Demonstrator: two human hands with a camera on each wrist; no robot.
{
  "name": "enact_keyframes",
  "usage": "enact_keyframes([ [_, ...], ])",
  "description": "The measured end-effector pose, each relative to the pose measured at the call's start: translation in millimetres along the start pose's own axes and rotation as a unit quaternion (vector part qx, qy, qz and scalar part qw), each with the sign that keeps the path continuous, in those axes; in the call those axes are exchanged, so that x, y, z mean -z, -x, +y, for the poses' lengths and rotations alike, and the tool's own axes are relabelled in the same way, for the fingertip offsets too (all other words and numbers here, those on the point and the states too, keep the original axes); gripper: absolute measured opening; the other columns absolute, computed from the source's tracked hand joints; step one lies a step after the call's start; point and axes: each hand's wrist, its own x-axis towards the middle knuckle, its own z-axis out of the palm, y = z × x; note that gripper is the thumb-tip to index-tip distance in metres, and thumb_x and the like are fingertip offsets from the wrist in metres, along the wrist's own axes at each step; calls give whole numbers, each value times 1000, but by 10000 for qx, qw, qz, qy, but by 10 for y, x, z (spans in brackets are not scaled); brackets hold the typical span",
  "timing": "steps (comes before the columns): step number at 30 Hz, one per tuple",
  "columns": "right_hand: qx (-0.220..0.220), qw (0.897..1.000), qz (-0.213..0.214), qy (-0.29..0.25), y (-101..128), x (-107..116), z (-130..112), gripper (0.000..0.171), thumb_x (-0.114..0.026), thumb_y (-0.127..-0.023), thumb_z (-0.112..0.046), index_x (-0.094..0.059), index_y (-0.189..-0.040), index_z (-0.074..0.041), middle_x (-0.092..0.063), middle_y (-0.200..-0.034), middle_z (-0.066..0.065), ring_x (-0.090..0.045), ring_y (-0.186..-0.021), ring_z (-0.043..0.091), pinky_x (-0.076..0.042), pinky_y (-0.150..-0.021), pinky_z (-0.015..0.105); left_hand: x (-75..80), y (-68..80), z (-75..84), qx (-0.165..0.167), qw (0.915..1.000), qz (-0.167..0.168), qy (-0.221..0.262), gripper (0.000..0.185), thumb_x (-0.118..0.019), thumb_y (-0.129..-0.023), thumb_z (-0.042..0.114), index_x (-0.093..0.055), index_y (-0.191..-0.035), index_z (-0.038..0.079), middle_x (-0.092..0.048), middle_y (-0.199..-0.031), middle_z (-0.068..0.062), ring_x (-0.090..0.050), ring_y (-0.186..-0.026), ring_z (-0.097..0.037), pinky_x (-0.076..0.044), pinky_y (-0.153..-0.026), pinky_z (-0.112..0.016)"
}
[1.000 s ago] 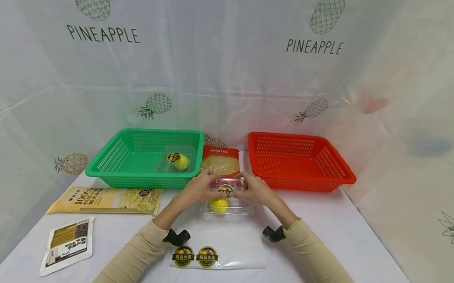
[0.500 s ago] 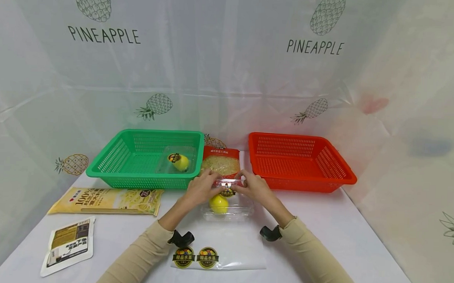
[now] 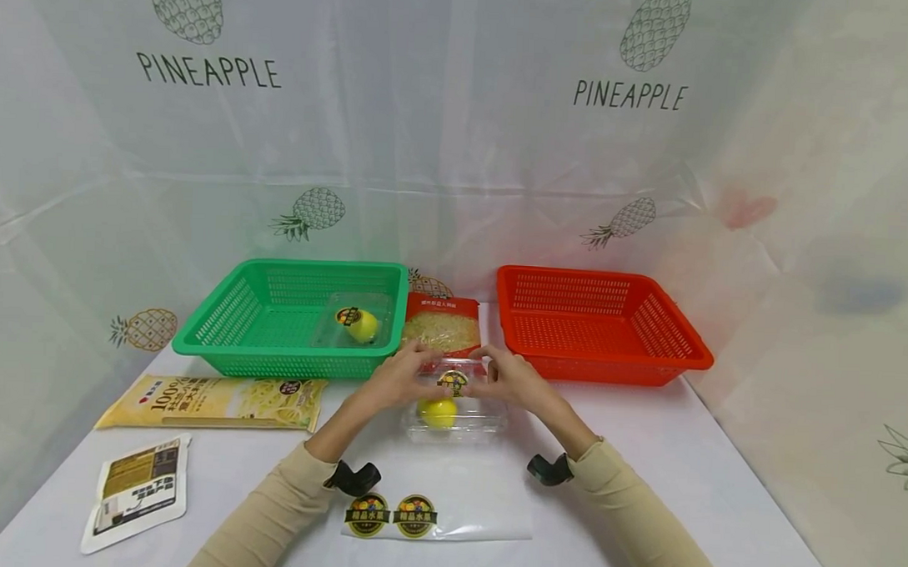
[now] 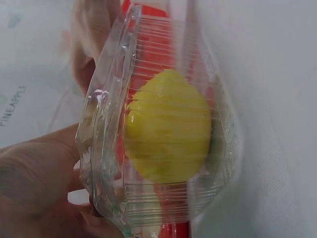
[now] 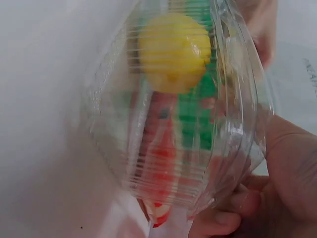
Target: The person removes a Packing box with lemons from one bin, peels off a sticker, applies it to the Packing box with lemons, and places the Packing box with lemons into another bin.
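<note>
Green basket (image 3: 220, 321) at left; centre, left hand (image 3: 398, 380) and right hand (image 3: 514, 381), each grip curled on the lid rim of the clear clamshell box (image 3: 455, 413) holding a lemon (image 3: 438, 412), resting on the desk (image 3: 717, 493); orange basket (image 3: 670, 337) at right.

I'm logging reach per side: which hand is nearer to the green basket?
Left. The left hand grips the clear box just in front of the green basket; the right hand holds the box's far side, nearer the red basket.
</note>
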Motion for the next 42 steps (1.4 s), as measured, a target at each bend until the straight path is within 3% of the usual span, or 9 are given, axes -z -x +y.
enact_keyframes([
  [5, -232, 9991, 72, 343, 16, -16, -51, 71, -81, -74, -53, -58, -129, -15, -56, -73, 0, -50, -63, 14, -42, -52, 25, -17, -8, 30, 58, 9994, -28, -335, 76, -76, -78, 58, -57, -139, 15, -55, -128, -11, -61, -104, -27, -54, -82, -44],
  [11, -194, 9986, 125, 473, 44, -28, -76, 70, -76, -78, -55, -57, -132, -14, -55, -70, 0, -47, -59, 12, -37, -49, 23, -21, 46, -4, -82, 9997, 25, -225, 77, -74, -81, 56, -53, -142, 14, -54, -133, -13, -60, -110, -33, -53, -87, -49],
  [17, -130, 9994, 311, -27, 106, -20, -50, 58, -73, -86, -45, -60, -132, -13, -57, -72, 1, -48, -59, 11, -38, -50, 22, 12, 163, -86, -705, 9972, 179, 166, 49, -66, -94, 32, -59, -136, 9, -53, -135, -17, -59, -92, -21, -49, -74, -32],
  [25, 201, 9981, 485, -330, 232, 40, -56, 46, -74, -87, -36, -65, -123, -10, -59, -76, 0, -53, -67, 10, -43, -56, 21, 56, 333, -144, -1009, 9905, 422, 836, 36, -65, -95, 14, -64, -131, 9, -52, -134, -20, -57, -99, -24, -48, -72, -28],
  [30, 250, 9974, 608, -313, 311, 88, -42, 42, -76, -86, -32, -67, -120, -9, -57, -75, 0, -53, -69, 10, -44, -58, 19, 76, 446, -137, -875, 9896, 549, 999, 36, -65, -94, 12, -64, -130, 10, -50, -137, -19, -57, -105, -27, -48, -65, -20],
  [36, 62, 9966, 740, -348, 395, 131, -1, 48, -78, -84, -31, -66, -123, -5, -62, -86, 3, -57, -74, 13, -49, -62, 20, 103, 544, -146, -615, 9907, 891, 830, 42, -67, -93, 15, -60, -134, 8, -53, -134, -16, -60, -96, -27, -51, -68, -19],
  [42, -79, 9969, 747, -233, 440, 124, 58, 58, -77, -85, -33, -60, -131, -2, -64, -97, 8, -58, -78, 14, -50, -63, 21, 126, 631, -189, -308, 9930, 655, 935, 50, -67, -94, 23, -55, -138, 6, -55, -133, -15, -61, -110, -29, -56, -75, -26],
])
